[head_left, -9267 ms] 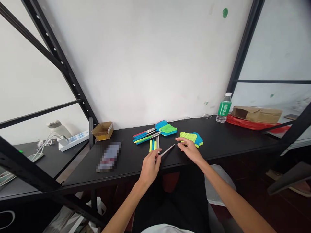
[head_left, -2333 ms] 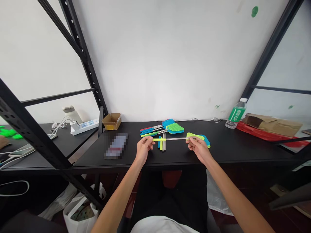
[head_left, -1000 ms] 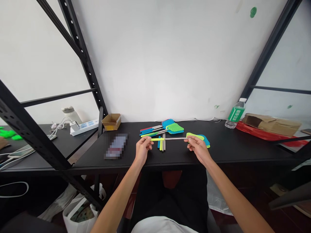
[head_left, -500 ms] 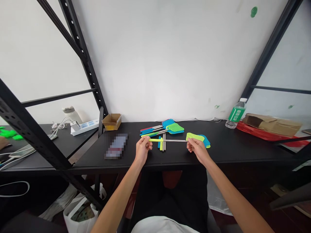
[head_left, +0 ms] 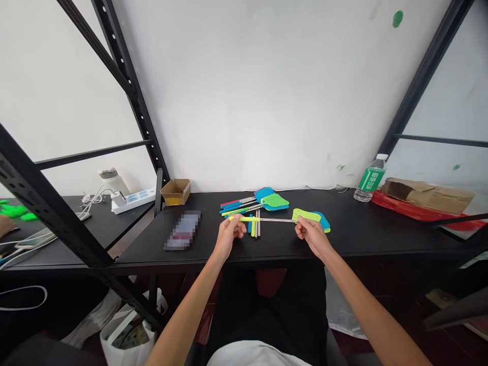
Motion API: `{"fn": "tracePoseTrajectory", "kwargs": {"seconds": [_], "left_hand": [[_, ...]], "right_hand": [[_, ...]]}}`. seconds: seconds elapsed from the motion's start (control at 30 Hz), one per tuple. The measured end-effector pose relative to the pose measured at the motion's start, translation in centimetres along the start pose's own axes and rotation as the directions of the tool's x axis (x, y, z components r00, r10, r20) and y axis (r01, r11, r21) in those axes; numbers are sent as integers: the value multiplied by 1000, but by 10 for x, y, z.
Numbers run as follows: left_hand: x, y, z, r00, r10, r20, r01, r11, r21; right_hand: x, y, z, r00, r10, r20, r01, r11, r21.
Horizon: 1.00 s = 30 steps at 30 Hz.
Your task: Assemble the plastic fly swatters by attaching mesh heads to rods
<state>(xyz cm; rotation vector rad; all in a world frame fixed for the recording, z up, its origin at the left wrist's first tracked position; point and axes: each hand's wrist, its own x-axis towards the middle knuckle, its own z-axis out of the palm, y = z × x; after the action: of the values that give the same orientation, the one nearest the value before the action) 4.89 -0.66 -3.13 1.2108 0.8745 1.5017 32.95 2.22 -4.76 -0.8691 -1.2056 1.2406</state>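
- A white wall (head_left: 267,91) stands at the far side, and black metal shelf uprights (head_left: 125,66) rise in front of it on the left and on the right.
- A long black desk (head_left: 343,239) goes across the scene in front of the person.
- At the far right of the desk lies a red tray (head_left: 392,204) with a brown paper package (head_left: 427,195) on it. Just left of the tray stands a water bottle (head_left: 370,178) with a green label.
- Beyond the desk on the left, a white power strip (head_left: 133,201) lies on a lower black table (head_left: 64,251).
- On the left part of the desk are a small open cardboard box (head_left: 176,192) and, nearer, a flat object (head_left: 182,230) that is too blurred to tell.
- At the far middle of the desk, a group of fly swatters (head_left: 272,202) lies with red, blue and green handles.
- Loose rods (head_left: 256,226) in yellow, blue and grey lie side by side under the held piece.
- A blue and green mesh head (head_left: 321,221) lies to the right of them.
- The fly swatter (head_left: 274,220) is held level above the desk, across the loose rods. It has a yellow-green handle and a steel shaft, and its end meets a green mesh head (head_left: 307,215). I cannot tell if it touches the rods.
- The left hand (head_left: 229,235) is closed around the yellow-green handle.
- The right hand (head_left: 313,236) grips the shaft end, just beside the green mesh head.
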Motion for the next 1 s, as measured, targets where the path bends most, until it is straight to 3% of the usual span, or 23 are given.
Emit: {"fn": "tracePoseTrajectory", "kwargs": {"seconds": [0.17, 0.5, 1.0], "left_hand": [[-3, 0, 3, 990, -26, 141, -2, 980, 201], [-7, 8, 5, 952, -49, 302, -43, 956, 289], [-3, 4, 4, 980, -63, 190, 18, 972, 233]], "right_hand": [[-1, -1, 1, 999, -25, 33, 27, 996, -80], [-1, 2, 1, 991, -71, 116, 94, 974, -207], [0, 2, -1, 988, -69, 138, 87, 987, -132]]}}
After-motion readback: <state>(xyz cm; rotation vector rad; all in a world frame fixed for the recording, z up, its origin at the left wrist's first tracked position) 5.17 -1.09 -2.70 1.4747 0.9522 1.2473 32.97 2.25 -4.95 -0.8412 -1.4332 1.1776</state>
